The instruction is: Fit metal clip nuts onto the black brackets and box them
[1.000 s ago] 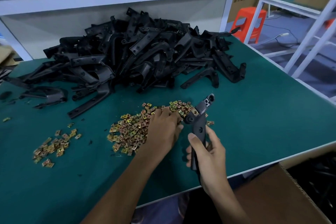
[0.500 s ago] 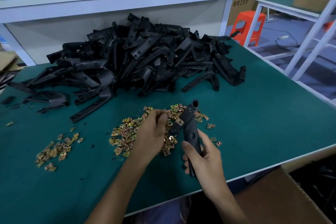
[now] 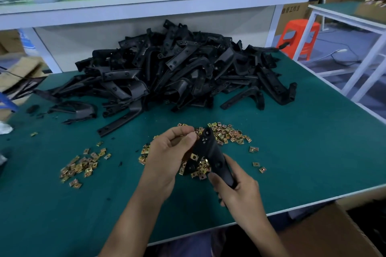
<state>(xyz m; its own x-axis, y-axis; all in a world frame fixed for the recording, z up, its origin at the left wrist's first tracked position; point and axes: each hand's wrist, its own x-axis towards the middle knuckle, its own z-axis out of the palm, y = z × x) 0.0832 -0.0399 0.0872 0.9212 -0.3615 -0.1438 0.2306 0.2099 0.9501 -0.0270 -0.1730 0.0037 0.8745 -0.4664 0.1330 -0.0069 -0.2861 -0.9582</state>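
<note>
My right hand [image 3: 238, 190] grips the lower end of a black bracket [image 3: 211, 154], which points up and away over the table. One gold clip nut [image 3: 194, 156] sits on the bracket's left side arm. My left hand [image 3: 169, 152] pinches a clip nut between thumb and forefinger against the bracket's top end; that nut is mostly hidden. Under both hands lies a scatter of loose clip nuts [image 3: 227, 134]. A large heap of black brackets [image 3: 173, 73] fills the far part of the green table [image 3: 302, 152].
A smaller patch of clip nuts [image 3: 83, 165] lies to the left. An open cardboard box [image 3: 325, 233] stands below the table's near right edge. A white shelf [image 3: 146, 4] with a carton runs behind the heap. An orange stool [image 3: 298, 37] stands at the right.
My left hand has lifted from the nut pile with a nut and come to the bracket's top end. The bracket has turned and moved slightly nearer to me.
</note>
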